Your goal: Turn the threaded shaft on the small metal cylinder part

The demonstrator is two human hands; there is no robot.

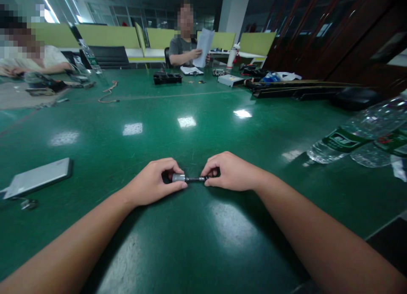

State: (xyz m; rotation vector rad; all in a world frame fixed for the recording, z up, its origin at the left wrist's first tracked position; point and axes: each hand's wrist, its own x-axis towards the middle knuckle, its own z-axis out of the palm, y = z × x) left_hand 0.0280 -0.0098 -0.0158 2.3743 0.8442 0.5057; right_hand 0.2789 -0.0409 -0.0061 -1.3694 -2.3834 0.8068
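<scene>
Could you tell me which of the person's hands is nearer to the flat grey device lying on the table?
Left. The left hand sits closer to the grey device; the right hand lies farther off.

From my remote seat I see one small part in hand — a short silver cylinder (178, 177) with a thin dark rod (194, 179) running out of one end. The pair lies level, its long axis running left to right, low over the green bench (203, 133) near its front edge. The silver end sits in the fingertips of my left hand (155, 181), the bright barrel only partly showing past the thumb. The far end of the dark rod is pinched in my right hand (230, 172) — whether it touches the bench surface I cannot tell.
</scene>
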